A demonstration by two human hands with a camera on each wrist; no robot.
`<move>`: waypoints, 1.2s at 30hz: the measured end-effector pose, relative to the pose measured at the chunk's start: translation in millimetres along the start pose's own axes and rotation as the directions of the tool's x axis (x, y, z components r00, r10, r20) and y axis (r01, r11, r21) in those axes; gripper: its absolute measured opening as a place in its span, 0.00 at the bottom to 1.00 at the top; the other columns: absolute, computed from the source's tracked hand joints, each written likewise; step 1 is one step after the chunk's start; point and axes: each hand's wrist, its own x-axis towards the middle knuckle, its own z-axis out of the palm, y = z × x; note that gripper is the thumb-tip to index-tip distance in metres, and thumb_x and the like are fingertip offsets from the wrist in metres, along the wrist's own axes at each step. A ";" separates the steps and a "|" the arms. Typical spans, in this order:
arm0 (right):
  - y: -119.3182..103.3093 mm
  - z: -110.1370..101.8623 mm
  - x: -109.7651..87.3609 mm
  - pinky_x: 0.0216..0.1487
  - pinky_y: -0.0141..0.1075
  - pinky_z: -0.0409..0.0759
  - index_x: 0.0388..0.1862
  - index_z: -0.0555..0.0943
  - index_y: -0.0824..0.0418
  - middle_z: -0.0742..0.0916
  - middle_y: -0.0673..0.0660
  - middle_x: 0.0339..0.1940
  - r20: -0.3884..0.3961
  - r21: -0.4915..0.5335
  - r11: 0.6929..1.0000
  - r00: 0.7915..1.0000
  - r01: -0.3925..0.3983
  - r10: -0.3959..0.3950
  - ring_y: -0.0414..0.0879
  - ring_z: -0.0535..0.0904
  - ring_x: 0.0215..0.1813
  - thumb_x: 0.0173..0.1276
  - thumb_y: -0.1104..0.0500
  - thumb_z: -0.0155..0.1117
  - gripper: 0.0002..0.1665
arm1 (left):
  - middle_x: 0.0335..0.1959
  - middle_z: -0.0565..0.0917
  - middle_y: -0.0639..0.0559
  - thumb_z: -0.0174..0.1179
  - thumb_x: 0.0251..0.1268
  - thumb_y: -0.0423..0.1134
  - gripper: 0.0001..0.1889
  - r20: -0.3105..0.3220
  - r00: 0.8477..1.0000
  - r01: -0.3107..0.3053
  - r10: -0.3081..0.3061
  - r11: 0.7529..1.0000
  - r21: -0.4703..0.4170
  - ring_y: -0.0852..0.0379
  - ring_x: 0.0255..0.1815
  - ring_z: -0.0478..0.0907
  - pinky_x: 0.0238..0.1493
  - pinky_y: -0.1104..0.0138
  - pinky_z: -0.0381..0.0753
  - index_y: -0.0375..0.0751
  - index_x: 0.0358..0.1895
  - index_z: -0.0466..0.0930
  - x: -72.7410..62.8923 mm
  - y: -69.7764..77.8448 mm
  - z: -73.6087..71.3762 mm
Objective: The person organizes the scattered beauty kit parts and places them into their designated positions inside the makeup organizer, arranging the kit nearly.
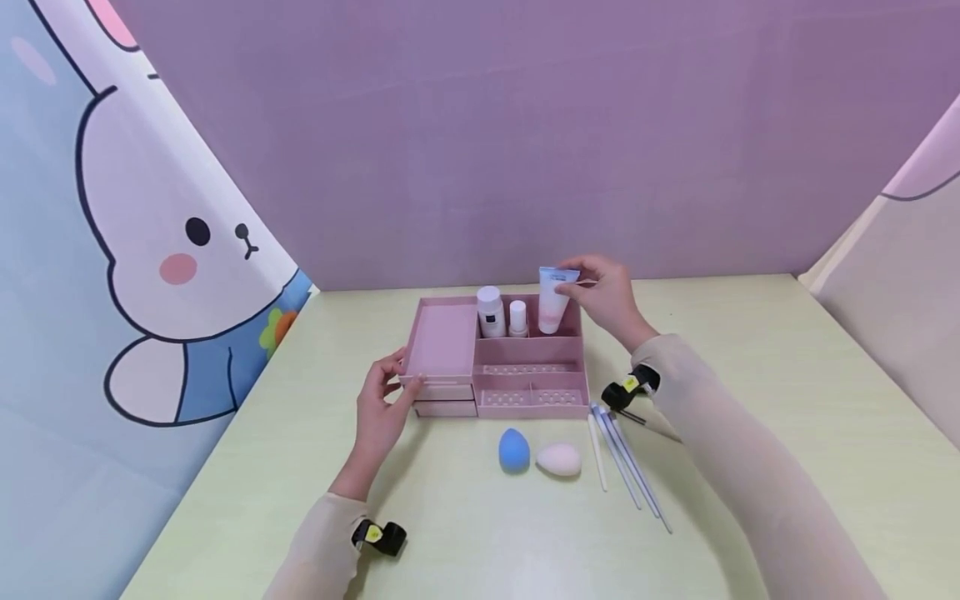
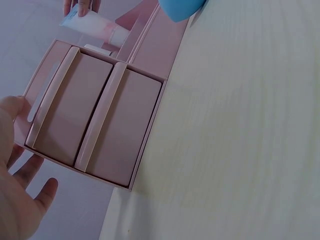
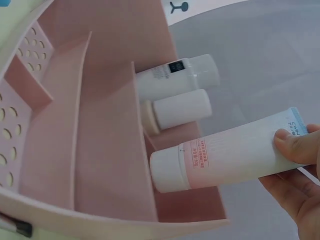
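Observation:
In the head view, my right hand (image 1: pixel 606 302) pinches the crimped end of a white and pink squeeze tube (image 1: pixel 553 302). The tube tilts, cap down, at the back right compartment of a pink desk organizer (image 1: pixel 528 354). Seen from the right wrist, its white cap (image 3: pixel 167 169) is at the compartment's front wall; whether it touches the bottom is hidden. Beside it stand a white bottle (image 1: pixel 491 312) and a smaller white-capped bottle (image 1: pixel 517 319). My left hand (image 1: pixel 382 408) holds the organizer's left front corner, thumb at the front edge, fingers along the side.
Before the organizer lie a blue makeup sponge (image 1: pixel 513 451) and a pale pink sponge (image 1: pixel 559 460). Several thin makeup brushes (image 1: pixel 626 458) lie at its front right corner. Two closed drawers (image 2: pixel 117 125) are under its left top. A purple backdrop (image 1: pixel 525 150) rises behind the table (image 1: pixel 480 533).

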 end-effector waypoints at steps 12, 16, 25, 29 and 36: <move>20.7 13.8 -11.4 0.39 0.37 0.78 0.44 0.84 0.67 0.86 0.63 0.42 0.110 -0.107 0.993 0.993 -0.040 0.051 0.52 0.79 0.38 0.60 0.69 0.73 0.13 | 0.62 0.77 0.30 0.63 0.62 0.22 0.11 -0.001 1.000 -0.011 0.011 1.000 0.004 0.36 0.60 0.76 0.50 0.46 0.75 0.22 0.40 0.69 0.0 -0.1 0.6; 25.3 17.9 -14.9 0.41 0.42 0.80 0.45 0.83 0.66 0.86 0.62 0.43 0.151 -0.144 0.988 0.985 -0.060 0.082 0.53 0.80 0.39 0.62 0.69 0.72 0.13 | 0.62 0.77 0.31 0.64 0.62 0.23 0.11 -0.001 1.000 0.002 -0.002 1.000 0.009 0.37 0.60 0.76 0.51 0.49 0.75 0.23 0.39 0.69 -0.6 1.0 0.3; 30.2 24.8 -19.5 0.37 0.37 0.80 0.41 0.82 0.66 0.86 0.61 0.41 0.219 -0.137 0.990 0.974 -0.025 0.055 0.51 0.79 0.37 0.63 0.70 0.70 0.09 | 0.62 0.77 0.30 0.63 0.62 0.22 0.12 -0.008 1.000 0.005 -0.005 1.000 0.005 0.35 0.59 0.76 0.50 0.44 0.74 0.21 0.39 0.68 -2.5 1.5 0.6; 29.3 23.8 -19.9 0.36 0.36 0.80 0.42 0.81 0.65 0.86 0.62 0.41 0.244 -0.143 0.989 0.968 -0.026 0.061 0.51 0.79 0.36 0.64 0.70 0.70 0.09 | 0.62 0.77 0.30 0.63 0.62 0.22 0.12 -0.006 1.000 0.010 -0.010 1.000 -0.004 0.35 0.59 0.76 0.51 0.44 0.75 0.20 0.40 0.68 -3.7 0.3 0.3; 21.6 18.9 -16.5 0.41 0.42 0.81 0.45 0.82 0.65 0.86 0.62 0.43 0.273 -0.182 0.983 0.958 -0.034 0.084 0.52 0.79 0.40 0.66 0.69 0.68 0.09 | 0.62 0.76 0.30 0.63 0.62 0.22 0.11 0.004 1.000 -0.016 0.016 1.000 -0.005 0.36 0.60 0.75 0.52 0.42 0.74 0.21 0.40 0.68 -1.0 -0.7 -0.4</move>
